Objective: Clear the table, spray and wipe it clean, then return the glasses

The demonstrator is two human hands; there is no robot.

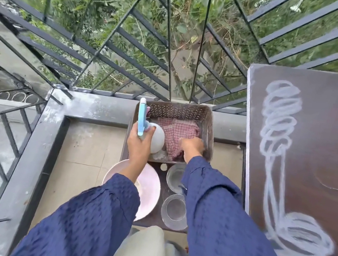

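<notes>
At frame centre, the fingers (152,130) of the left hand (137,147) curl round the neck of a white spray bottle (158,140). The right hand (191,148) has its fingers (183,142) bunched, gripping a checked cloth (175,132) in the perforated basket (189,110). Just below sit a pink plate (150,189) and two glasses (174,210). At right, the brown desk (325,132) bears foam squiggles (280,106).

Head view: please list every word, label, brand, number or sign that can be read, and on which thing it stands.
None can be read.
The spray bottle in the left hand shows no label.
The white scribbles on the brown table are loops, not letters.
The basket, checked cloth, pink plate and glasses bear no writing.
</notes>
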